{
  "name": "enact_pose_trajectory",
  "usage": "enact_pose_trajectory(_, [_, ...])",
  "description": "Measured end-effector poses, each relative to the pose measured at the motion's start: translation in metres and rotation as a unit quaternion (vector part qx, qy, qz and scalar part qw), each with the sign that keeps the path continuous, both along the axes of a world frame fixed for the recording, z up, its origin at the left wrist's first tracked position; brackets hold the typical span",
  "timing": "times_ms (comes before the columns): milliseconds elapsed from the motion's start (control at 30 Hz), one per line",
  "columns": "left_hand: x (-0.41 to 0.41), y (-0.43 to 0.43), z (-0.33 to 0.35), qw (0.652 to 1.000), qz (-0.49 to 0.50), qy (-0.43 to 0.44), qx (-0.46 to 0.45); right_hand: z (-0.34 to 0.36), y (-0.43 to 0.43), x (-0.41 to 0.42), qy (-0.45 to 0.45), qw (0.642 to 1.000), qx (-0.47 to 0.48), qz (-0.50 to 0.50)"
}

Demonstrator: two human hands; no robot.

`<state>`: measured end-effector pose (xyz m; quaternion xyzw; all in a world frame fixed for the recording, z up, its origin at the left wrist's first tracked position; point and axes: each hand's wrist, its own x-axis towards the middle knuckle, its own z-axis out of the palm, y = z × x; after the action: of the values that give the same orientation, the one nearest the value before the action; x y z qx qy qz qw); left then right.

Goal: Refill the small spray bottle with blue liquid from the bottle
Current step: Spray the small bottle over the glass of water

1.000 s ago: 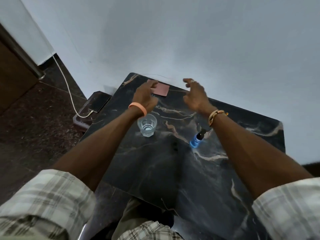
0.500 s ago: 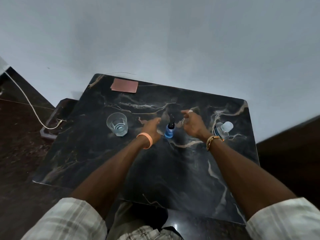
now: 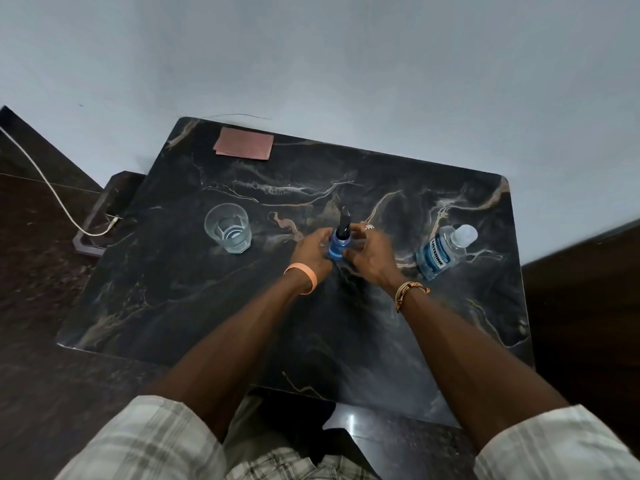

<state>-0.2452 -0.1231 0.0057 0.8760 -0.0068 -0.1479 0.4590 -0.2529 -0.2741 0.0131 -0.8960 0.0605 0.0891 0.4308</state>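
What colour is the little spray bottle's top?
Black. The spray bottle's top shows in the head view.

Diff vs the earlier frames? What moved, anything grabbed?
Both hands drew back from the pink card at the black marble table's far edge to the small blue spray bottle with black top. The left hand and right hand now cup its sides, firm grip unclear through blur. Spray bottle, clear drinking glass, card and clear mouthwash bottle of blue liquid stayed put.

spray bottle (image 3: 337, 241): sides hidden by left hand (image 3: 311, 249) and right hand (image 3: 371, 253); grip unclear. white cable (image 3: 91, 233), ten o'clock: cut by edge.
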Motion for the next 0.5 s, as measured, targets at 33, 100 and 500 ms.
enact_pose_trajectory(33, [0.0,0.0,0.0,1.0,0.0,0.0,-0.002,-0.002,0.001,-0.001,-0.003,1.0,0.008,0.002])
enact_pose_trajectory(100, [0.001,0.001,0.0,1.0,0.0,0.003,-0.008,-0.004,0.004,-0.002,0.002,1.0,0.026,-0.003])
enact_pose_trajectory(500, [0.018,0.008,0.033,0.99,0.039,0.01,-0.132,0.014,0.014,0.01,-0.027,0.997,0.067,-0.018])
